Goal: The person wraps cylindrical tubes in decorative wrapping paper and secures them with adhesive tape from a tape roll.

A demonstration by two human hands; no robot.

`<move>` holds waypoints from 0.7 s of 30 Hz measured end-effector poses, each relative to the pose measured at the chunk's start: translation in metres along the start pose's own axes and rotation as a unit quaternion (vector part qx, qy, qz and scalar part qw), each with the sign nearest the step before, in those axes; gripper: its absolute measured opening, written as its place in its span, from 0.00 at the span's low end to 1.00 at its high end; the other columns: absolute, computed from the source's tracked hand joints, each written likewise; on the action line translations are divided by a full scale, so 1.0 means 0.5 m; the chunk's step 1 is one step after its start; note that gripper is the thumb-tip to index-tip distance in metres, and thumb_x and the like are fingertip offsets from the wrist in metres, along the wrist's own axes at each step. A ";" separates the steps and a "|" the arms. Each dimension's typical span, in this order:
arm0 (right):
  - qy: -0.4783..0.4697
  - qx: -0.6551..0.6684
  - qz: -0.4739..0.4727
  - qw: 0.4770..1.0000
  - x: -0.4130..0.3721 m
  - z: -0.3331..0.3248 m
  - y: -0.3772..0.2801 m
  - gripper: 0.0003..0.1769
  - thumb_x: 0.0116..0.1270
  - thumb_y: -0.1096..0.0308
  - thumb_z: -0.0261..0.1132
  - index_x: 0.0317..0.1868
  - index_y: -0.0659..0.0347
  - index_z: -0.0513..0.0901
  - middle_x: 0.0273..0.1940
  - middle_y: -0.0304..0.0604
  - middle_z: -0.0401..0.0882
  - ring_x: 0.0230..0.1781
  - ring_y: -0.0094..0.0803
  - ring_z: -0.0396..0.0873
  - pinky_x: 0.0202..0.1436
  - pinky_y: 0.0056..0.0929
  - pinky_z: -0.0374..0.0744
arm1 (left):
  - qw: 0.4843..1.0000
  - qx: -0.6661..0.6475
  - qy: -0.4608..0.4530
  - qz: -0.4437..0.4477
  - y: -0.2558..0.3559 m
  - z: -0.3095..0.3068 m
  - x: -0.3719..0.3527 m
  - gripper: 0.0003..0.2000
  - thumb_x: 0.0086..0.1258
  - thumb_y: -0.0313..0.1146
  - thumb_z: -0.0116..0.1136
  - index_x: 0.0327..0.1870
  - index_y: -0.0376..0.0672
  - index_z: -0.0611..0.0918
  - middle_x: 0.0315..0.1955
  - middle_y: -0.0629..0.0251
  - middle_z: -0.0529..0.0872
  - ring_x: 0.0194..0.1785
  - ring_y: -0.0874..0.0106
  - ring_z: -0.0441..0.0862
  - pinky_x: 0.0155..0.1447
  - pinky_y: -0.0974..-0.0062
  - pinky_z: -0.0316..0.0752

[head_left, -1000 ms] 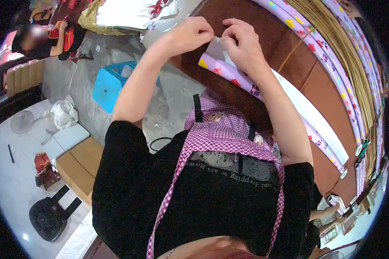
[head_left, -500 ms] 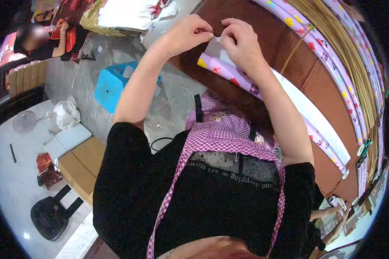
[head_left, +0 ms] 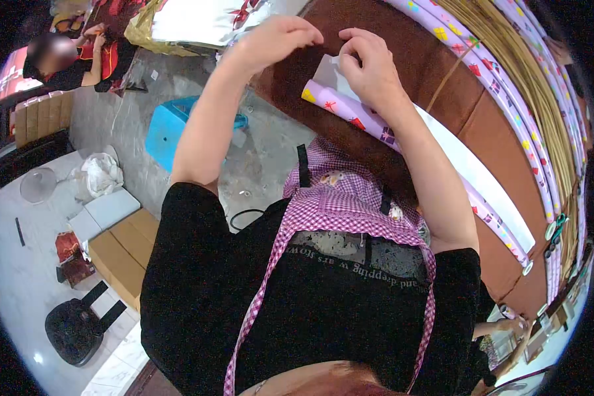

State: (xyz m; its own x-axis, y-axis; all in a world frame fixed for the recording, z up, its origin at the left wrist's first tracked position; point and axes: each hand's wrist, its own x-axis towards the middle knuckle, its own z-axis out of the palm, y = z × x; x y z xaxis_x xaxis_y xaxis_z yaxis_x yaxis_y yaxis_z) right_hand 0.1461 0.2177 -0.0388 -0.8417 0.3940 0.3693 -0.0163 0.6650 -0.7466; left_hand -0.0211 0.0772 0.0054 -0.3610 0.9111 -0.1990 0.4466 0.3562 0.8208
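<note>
A roll of lilac gift wrapping paper [head_left: 355, 122], printed with colourful presents and bows, lies along the table's near edge. Its white inner side [head_left: 452, 148] is partly unrolled. My right hand [head_left: 369, 66] is over the far corner of the roll's left end, fingers curled and thumb bent in at the paper's edge. Just left of it, my left hand [head_left: 280, 39] is raised clear of the paper, fingertips drawn together. Whether something small sits between those fingertips cannot be made out.
The brown table [head_left: 495, 152] bears more lilac rolls [head_left: 488, 76], a bundle of thin tan strips [head_left: 538, 72] and green-handled scissors [head_left: 561, 226] on its right. A blue stool [head_left: 168, 135] stands to the left. Another person [head_left: 72, 66] sits at upper left; a co-worker's arms [head_left: 511, 333] show at lower right.
My left hand has moved slightly up and left, away from the paper's corner and my right hand. The right hand and the roll have stayed nearly still.
</note>
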 end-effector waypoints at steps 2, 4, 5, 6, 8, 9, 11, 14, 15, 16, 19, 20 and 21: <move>-0.004 -0.002 0.010 1.000 0.002 -0.004 -0.003 0.05 0.60 0.70 0.62 0.34 0.62 0.81 0.56 0.50 0.83 0.60 0.49 0.76 0.66 0.42 0.73 | 0.996 -0.048 0.069 0.027 -0.004 -0.007 -0.002 0.14 0.74 0.36 0.57 0.49 0.34 0.86 0.43 0.59 0.90 0.48 0.68 0.85 0.56 0.71 0.77; -0.009 -0.005 0.017 1.000 0.002 -0.004 -0.005 0.05 0.61 0.70 0.62 0.34 0.62 0.82 0.56 0.50 0.82 0.61 0.49 0.76 0.66 0.42 0.73 | 0.996 0.006 0.080 0.026 0.010 -0.001 -0.013 0.13 0.73 0.35 0.59 0.49 0.35 0.86 0.42 0.60 0.89 0.47 0.70 0.84 0.55 0.72 0.77; -0.009 -0.004 0.016 1.000 0.002 -0.003 -0.004 0.05 0.61 0.70 0.62 0.34 0.62 0.82 0.56 0.50 0.82 0.61 0.49 0.76 0.66 0.42 0.73 | 0.994 0.059 0.090 0.025 0.018 0.006 -0.021 0.13 0.72 0.34 0.61 0.49 0.35 0.85 0.41 0.61 0.88 0.46 0.72 0.84 0.54 0.73 0.78; -0.007 -0.001 0.015 1.000 0.002 -0.003 -0.004 0.05 0.61 0.70 0.61 0.34 0.62 0.81 0.56 0.50 0.82 0.60 0.48 0.76 0.66 0.42 0.73 | 0.988 0.112 0.099 0.024 0.029 0.012 -0.030 0.12 0.71 0.33 0.63 0.50 0.35 0.85 0.40 0.62 0.88 0.45 0.75 0.83 0.53 0.75 0.78; -0.005 0.002 0.014 1.000 0.001 -0.004 -0.004 0.05 0.61 0.70 0.61 0.34 0.62 0.81 0.56 0.50 0.82 0.60 0.48 0.76 0.66 0.42 0.73 | 0.988 0.103 0.110 0.016 0.039 0.030 -0.041 0.13 0.68 0.34 0.67 0.48 0.36 0.85 0.38 0.62 0.87 0.43 0.75 0.82 0.50 0.74 0.79; -0.008 0.000 0.011 1.000 0.002 -0.007 -0.006 0.05 0.61 0.70 0.61 0.34 0.63 0.81 0.56 0.50 0.82 0.60 0.48 0.77 0.66 0.42 0.73 | 0.990 0.078 0.112 0.034 0.026 0.042 -0.039 0.13 0.65 0.35 0.69 0.45 0.36 0.84 0.37 0.59 0.86 0.42 0.70 0.84 0.49 0.71 0.79; -0.012 0.000 0.008 1.000 0.002 -0.007 -0.008 0.05 0.61 0.70 0.61 0.34 0.63 0.81 0.56 0.51 0.83 0.59 0.48 0.77 0.66 0.41 0.73 | 0.985 0.085 0.139 0.063 0.002 0.068 -0.031 0.13 0.62 0.35 0.71 0.40 0.36 0.83 0.36 0.57 0.83 0.40 0.64 0.84 0.45 0.67 0.80; -0.010 -0.005 0.012 1.000 0.003 -0.008 -0.006 0.05 0.61 0.70 0.61 0.34 0.63 0.81 0.55 0.52 0.83 0.58 0.48 0.77 0.65 0.41 0.73 | 0.970 0.156 0.158 0.099 -0.002 0.083 -0.022 0.12 0.62 0.34 0.70 0.39 0.37 0.83 0.35 0.57 0.83 0.41 0.62 0.84 0.44 0.66 0.79; -0.009 0.003 0.011 1.000 0.002 -0.009 -0.006 0.06 0.61 0.70 0.61 0.33 0.64 0.81 0.55 0.52 0.83 0.58 0.48 0.77 0.65 0.41 0.74 | 0.970 0.156 0.159 0.100 -0.007 0.085 -0.017 0.12 0.62 0.34 0.70 0.39 0.37 0.83 0.35 0.57 0.83 0.41 0.62 0.84 0.44 0.66 0.79; -0.009 0.011 0.009 1.000 0.002 -0.010 -0.007 0.06 0.62 0.70 0.61 0.33 0.64 0.81 0.55 0.52 0.83 0.57 0.48 0.78 0.64 0.40 0.74 | 0.968 0.170 0.157 0.102 -0.012 0.084 -0.012 0.11 0.62 0.33 0.69 0.39 0.37 0.83 0.34 0.60 0.83 0.40 0.65 0.83 0.44 0.68 0.78; 0.000 0.010 0.002 1.000 0.002 -0.011 -0.002 0.06 0.62 0.70 0.60 0.33 0.65 0.81 0.55 0.52 0.82 0.57 0.48 0.78 0.64 0.40 0.74 | 0.989 0.091 0.104 0.054 0.018 0.062 -0.020 0.09 0.63 0.31 0.67 0.40 0.38 0.83 0.32 0.64 0.83 0.38 0.71 0.81 0.44 0.73 0.76; 0.000 0.011 0.000 1.000 0.002 -0.011 -0.002 0.06 0.62 0.70 0.60 0.33 0.65 0.81 0.55 0.52 0.82 0.57 0.48 0.78 0.64 0.40 0.74 | 0.999 -0.004 0.051 0.004 0.029 0.051 -0.027 0.08 0.64 0.30 0.66 0.41 0.38 0.83 0.32 0.67 0.83 0.37 0.75 0.80 0.43 0.75 0.76; -0.001 0.013 0.008 1.000 0.002 -0.012 -0.004 0.07 0.62 0.70 0.60 0.33 0.65 0.80 0.56 0.52 0.82 0.57 0.48 0.77 0.64 0.40 0.74 | 0.999 -0.003 0.052 0.004 0.022 0.043 -0.031 0.08 0.64 0.30 0.66 0.41 0.38 0.83 0.32 0.67 0.83 0.37 0.75 0.80 0.43 0.75 0.76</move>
State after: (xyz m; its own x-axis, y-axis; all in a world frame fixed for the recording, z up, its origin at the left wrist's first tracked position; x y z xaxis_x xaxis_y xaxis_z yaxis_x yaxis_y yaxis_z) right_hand 0.1485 0.2207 -0.0334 -0.8430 0.4026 0.3568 -0.0175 0.6424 -0.7661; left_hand 0.0068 0.0713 0.0059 -0.4412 0.8871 -0.1358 0.4447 0.3476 0.8255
